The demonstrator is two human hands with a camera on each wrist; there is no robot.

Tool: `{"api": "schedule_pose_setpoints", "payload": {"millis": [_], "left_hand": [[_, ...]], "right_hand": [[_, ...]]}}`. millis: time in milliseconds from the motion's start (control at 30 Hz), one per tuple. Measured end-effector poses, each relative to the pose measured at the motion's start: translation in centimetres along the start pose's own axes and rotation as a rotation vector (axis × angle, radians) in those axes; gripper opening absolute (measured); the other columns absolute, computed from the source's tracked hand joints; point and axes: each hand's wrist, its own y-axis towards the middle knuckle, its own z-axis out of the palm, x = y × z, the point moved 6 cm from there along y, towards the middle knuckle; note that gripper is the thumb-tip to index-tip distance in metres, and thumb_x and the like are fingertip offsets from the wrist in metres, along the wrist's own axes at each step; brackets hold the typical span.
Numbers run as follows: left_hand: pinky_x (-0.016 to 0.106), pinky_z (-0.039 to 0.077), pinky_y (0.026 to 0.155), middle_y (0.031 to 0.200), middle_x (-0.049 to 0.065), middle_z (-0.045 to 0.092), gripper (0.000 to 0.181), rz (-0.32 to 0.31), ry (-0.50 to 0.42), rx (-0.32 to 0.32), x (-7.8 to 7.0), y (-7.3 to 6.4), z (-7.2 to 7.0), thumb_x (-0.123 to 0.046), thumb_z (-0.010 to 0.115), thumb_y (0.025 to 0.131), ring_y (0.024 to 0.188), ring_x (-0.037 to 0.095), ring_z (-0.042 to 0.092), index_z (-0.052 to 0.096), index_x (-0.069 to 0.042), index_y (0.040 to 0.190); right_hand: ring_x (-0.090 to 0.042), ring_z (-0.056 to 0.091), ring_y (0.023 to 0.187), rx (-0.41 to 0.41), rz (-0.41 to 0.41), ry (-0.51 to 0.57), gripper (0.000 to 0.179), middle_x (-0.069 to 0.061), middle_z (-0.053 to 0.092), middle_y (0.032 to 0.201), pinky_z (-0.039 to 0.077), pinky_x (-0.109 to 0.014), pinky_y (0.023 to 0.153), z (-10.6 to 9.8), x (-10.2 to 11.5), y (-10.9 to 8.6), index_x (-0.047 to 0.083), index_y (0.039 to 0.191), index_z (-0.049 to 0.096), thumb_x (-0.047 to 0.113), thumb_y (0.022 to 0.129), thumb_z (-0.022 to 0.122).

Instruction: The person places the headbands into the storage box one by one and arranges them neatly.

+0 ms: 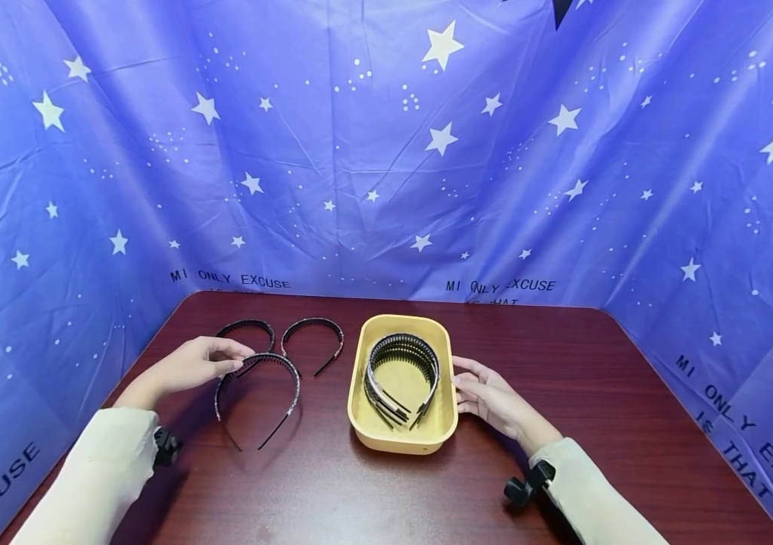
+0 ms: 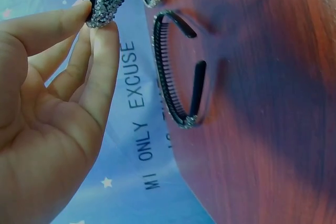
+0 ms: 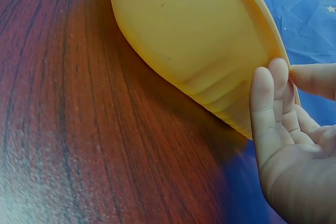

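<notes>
My left hand pinches a black toothed headband by the upper left of its arch, between thumb and fingertips. Silvery glitter covers its outer side, as the left wrist view shows. Behind it are two similar headbands: one partly hidden by the hand, the other to its right. A yellow plastic bin stands near the table's middle, holding several nested headbands. On its right wall rest the fingers of my right hand, mostly straight against the outside and up at the rim.
The dark red wood-grain table runs back to a blue star-printed cloth, which hangs behind and on both sides. Dark wrist cameras sit at both sleeve cuffs.
</notes>
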Motion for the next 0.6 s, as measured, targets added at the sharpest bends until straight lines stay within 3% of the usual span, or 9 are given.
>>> {"api": "schedule_pose_setpoints", "payload": {"millis": [267,600], "left_hand": [[0.027,0.053,0.070,0.101,0.009,0.072,0.027,0.016,-0.011,0.002,-1.2,0.4,0.2,-0.015,0.065,0.098,0.087,0.020,0.066,0.069,0.000,0.120],[0.035,0.055,0.063,0.102,0.009,0.070,0.027,0.012,-0.030,0.009,-2.1,1.3,0.6,-0.017,0.065,0.098,0.080,0.016,0.062,0.070,-0.005,0.122]], "right_hand": [[-0.014,0.067,0.081,0.015,-0.002,0.008,0.063,-0.005,0.065,0.103,0.057,-0.029,0.074,0.0,-0.1,0.0,-0.008,0.153,0.015,0.006,0.103,0.051],[-0.015,0.067,0.081,0.020,-0.005,0.011,0.063,-0.005,0.065,0.104,0.057,-0.029,0.074,0.1,0.0,0.0,-0.008,0.153,0.015,0.006,0.103,0.050]]}}
